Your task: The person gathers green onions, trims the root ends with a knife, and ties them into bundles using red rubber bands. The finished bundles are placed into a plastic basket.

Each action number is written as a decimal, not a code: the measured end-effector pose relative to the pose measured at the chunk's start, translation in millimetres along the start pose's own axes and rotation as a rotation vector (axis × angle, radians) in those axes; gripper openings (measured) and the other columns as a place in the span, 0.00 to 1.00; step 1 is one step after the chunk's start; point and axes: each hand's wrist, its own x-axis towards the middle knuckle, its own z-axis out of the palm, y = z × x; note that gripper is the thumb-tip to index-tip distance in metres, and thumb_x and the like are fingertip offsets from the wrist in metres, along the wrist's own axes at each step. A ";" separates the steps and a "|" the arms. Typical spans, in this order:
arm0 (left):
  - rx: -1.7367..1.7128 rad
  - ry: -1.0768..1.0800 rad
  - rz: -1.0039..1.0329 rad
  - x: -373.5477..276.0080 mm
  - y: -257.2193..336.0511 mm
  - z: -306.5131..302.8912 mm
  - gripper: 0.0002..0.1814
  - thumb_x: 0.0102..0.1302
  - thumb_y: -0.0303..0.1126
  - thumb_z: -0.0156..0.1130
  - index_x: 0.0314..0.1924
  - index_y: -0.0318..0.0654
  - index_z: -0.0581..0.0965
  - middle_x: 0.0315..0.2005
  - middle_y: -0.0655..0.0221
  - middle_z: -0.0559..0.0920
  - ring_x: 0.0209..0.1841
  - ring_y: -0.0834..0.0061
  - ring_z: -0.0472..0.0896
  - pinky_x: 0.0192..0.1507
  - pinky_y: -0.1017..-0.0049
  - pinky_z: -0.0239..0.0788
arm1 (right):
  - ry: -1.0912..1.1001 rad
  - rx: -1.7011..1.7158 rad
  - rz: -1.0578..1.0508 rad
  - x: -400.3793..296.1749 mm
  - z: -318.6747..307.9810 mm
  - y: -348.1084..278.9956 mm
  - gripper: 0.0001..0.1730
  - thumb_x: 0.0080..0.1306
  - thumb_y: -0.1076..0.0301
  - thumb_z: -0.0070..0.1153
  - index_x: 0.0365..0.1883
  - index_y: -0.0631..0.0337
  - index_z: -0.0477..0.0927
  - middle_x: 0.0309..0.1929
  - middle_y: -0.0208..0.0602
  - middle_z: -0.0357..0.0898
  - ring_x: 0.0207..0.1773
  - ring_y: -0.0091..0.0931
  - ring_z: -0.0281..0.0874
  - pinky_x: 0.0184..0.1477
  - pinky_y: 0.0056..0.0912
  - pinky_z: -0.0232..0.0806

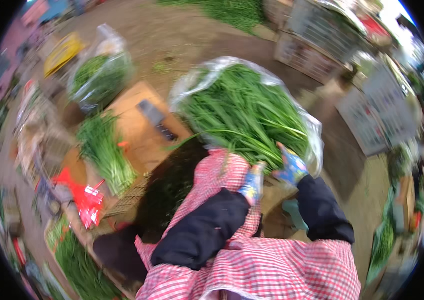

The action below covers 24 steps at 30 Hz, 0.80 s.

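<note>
Before me stands a large clear plastic bag [318, 131] filled with long green leafy stalks [245, 108], which look like Chinese chives. At its near edge my left hand [253, 183] and my right hand [290, 165], both in blue patterned gloves, are on either side of the stalk ends. The right fingers are spread against the stalks. Blur hides how firmly the left hand touches them. To the left, a cleaver [152, 112] with a dark handle lies on an orange-brown board [137, 93]. A bundle of thin green stalks [107, 150] rests beside it.
Red plastic bags [84, 198] lie at the left below the board. Another clear bag of greens [101, 75] stands beyond it. Cartons [380, 108] stand at the right, with stacked boxes [309, 48] farther back. More greens [80, 262] lie at lower left.
</note>
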 end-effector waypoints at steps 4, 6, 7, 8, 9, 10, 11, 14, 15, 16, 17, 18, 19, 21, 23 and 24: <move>-0.098 0.153 -0.087 -22.3 45.7 35.7 0.15 0.65 0.38 0.52 0.44 0.36 0.76 0.37 0.72 0.79 0.39 0.76 0.74 0.44 0.73 0.65 | 0.124 -0.081 -0.103 -16.7 27.2 7.1 0.59 0.37 0.58 0.72 0.66 0.60 0.53 0.45 0.53 0.73 0.47 0.47 0.71 0.48 0.42 0.65; -0.266 0.157 -0.072 -28.5 54.1 41.4 0.17 0.65 0.38 0.53 0.48 0.35 0.75 0.41 0.70 0.79 0.42 0.74 0.75 0.47 0.73 0.64 | 0.196 -0.093 -0.187 -15.0 32.9 27.9 0.59 0.38 0.56 0.72 0.66 0.60 0.52 0.46 0.53 0.73 0.48 0.47 0.71 0.48 0.41 0.65; -0.341 0.129 -0.062 -25.4 45.1 38.5 0.18 0.65 0.38 0.53 0.50 0.35 0.75 0.43 0.69 0.79 0.44 0.73 0.75 0.49 0.72 0.64 | 0.235 -0.072 -0.252 -9.2 39.2 35.9 0.59 0.39 0.56 0.72 0.67 0.60 0.51 0.47 0.53 0.73 0.48 0.47 0.71 0.48 0.41 0.65; -0.335 0.109 -0.147 -18.8 28.8 32.2 0.18 0.65 0.38 0.53 0.50 0.35 0.74 0.44 0.68 0.79 0.45 0.72 0.75 0.49 0.73 0.64 | 0.117 -0.025 -0.104 -4.3 40.0 33.0 0.60 0.39 0.55 0.72 0.67 0.61 0.51 0.48 0.53 0.72 0.49 0.47 0.71 0.49 0.40 0.65; -0.327 0.088 -0.227 -13.2 15.9 24.2 0.18 0.65 0.38 0.54 0.51 0.35 0.74 0.44 0.68 0.79 0.46 0.71 0.74 0.50 0.73 0.63 | 0.002 0.018 0.039 0.0 38.8 33.1 0.60 0.40 0.54 0.71 0.67 0.62 0.50 0.50 0.54 0.72 0.50 0.48 0.70 0.50 0.40 0.65; -0.251 0.089 -0.178 -16.9 22.3 25.9 0.18 0.64 0.37 0.54 0.51 0.35 0.74 0.45 0.67 0.79 0.47 0.71 0.74 0.50 0.73 0.64 | 0.118 0.180 -0.217 1.2 58.3 64.6 0.61 0.40 0.54 0.72 0.67 0.63 0.49 0.51 0.53 0.71 0.51 0.47 0.71 0.51 0.39 0.65; -0.165 0.093 -0.129 -22.6 29.3 28.2 0.18 0.64 0.36 0.55 0.52 0.35 0.74 0.46 0.67 0.78 0.47 0.71 0.74 0.51 0.72 0.64 | 0.089 0.179 -0.168 -1.0 67.2 72.7 0.61 0.40 0.55 0.72 0.67 0.63 0.49 0.53 0.52 0.71 0.53 0.45 0.71 0.52 0.38 0.65; -0.188 0.151 0.013 -19.8 26.0 17.7 0.18 0.64 0.35 0.55 0.52 0.35 0.73 0.47 0.66 0.78 0.48 0.70 0.74 0.52 0.71 0.63 | -0.015 0.183 -0.127 2.1 59.1 39.3 0.63 0.38 0.57 0.72 0.67 0.64 0.46 0.57 0.51 0.68 0.58 0.41 0.68 0.57 0.35 0.62; -0.150 0.124 -0.140 -20.4 30.8 25.6 0.18 0.65 0.35 0.54 0.53 0.35 0.73 0.48 0.66 0.78 0.49 0.70 0.74 0.53 0.71 0.62 | -0.071 0.093 -0.030 0.7 53.7 58.3 0.65 0.38 0.56 0.72 0.68 0.65 0.43 0.58 0.49 0.68 0.59 0.40 0.67 0.59 0.32 0.60; -0.152 0.092 -0.119 -19.8 27.6 22.7 0.18 0.65 0.33 0.54 0.53 0.34 0.72 0.47 0.65 0.78 0.49 0.69 0.74 0.53 0.71 0.62 | -0.116 0.143 0.010 0.8 48.6 49.5 0.66 0.38 0.55 0.73 0.68 0.65 0.41 0.58 0.48 0.67 0.60 0.39 0.67 0.59 0.32 0.60; -0.148 0.081 -0.109 -21.8 25.1 20.9 0.18 0.65 0.33 0.53 0.53 0.34 0.72 0.47 0.65 0.78 0.49 0.70 0.74 0.53 0.71 0.62 | -0.165 0.194 0.047 1.0 44.7 40.1 0.67 0.38 0.54 0.73 0.68 0.65 0.40 0.59 0.48 0.67 0.60 0.38 0.66 0.59 0.32 0.60; -0.157 0.083 -0.105 -22.9 24.7 21.9 0.18 0.65 0.34 0.53 0.53 0.34 0.72 0.47 0.65 0.78 0.48 0.70 0.74 0.53 0.71 0.62 | -0.171 0.181 0.043 2.1 45.8 41.5 0.68 0.38 0.54 0.73 0.68 0.65 0.40 0.58 0.48 0.67 0.60 0.38 0.67 0.58 0.32 0.60; -0.162 0.084 -0.099 -24.3 24.8 21.8 0.18 0.65 0.34 0.53 0.52 0.34 0.73 0.46 0.65 0.78 0.48 0.70 0.74 0.53 0.72 0.62 | -0.178 0.170 0.040 2.9 47.0 40.3 0.69 0.38 0.53 0.74 0.68 0.64 0.39 0.58 0.47 0.68 0.59 0.38 0.67 0.58 0.33 0.61; -0.161 0.085 -0.079 -24.7 29.5 19.9 0.17 0.65 0.34 0.53 0.52 0.34 0.73 0.46 0.65 0.78 0.48 0.71 0.74 0.52 0.72 0.62 | -0.166 0.133 0.076 6.2 49.5 37.8 0.66 0.39 0.55 0.73 0.67 0.65 0.43 0.57 0.46 0.69 0.58 0.37 0.69 0.57 0.32 0.62; -0.165 0.081 -0.041 -26.7 33.7 22.6 0.17 0.66 0.34 0.52 0.51 0.34 0.73 0.45 0.65 0.78 0.47 0.71 0.74 0.52 0.72 0.63 | -0.136 0.187 0.025 7.6 54.2 59.2 0.63 0.39 0.56 0.72 0.67 0.66 0.45 0.57 0.46 0.69 0.58 0.36 0.69 0.58 0.31 0.62; -0.167 0.063 -0.014 -28.2 34.1 28.0 0.17 0.66 0.34 0.52 0.51 0.34 0.73 0.45 0.65 0.78 0.47 0.72 0.74 0.52 0.72 0.63 | -0.168 0.332 -0.018 13.2 54.2 84.2 0.60 0.40 0.58 0.71 0.66 0.66 0.48 0.56 0.45 0.70 0.58 0.34 0.69 0.58 0.30 0.62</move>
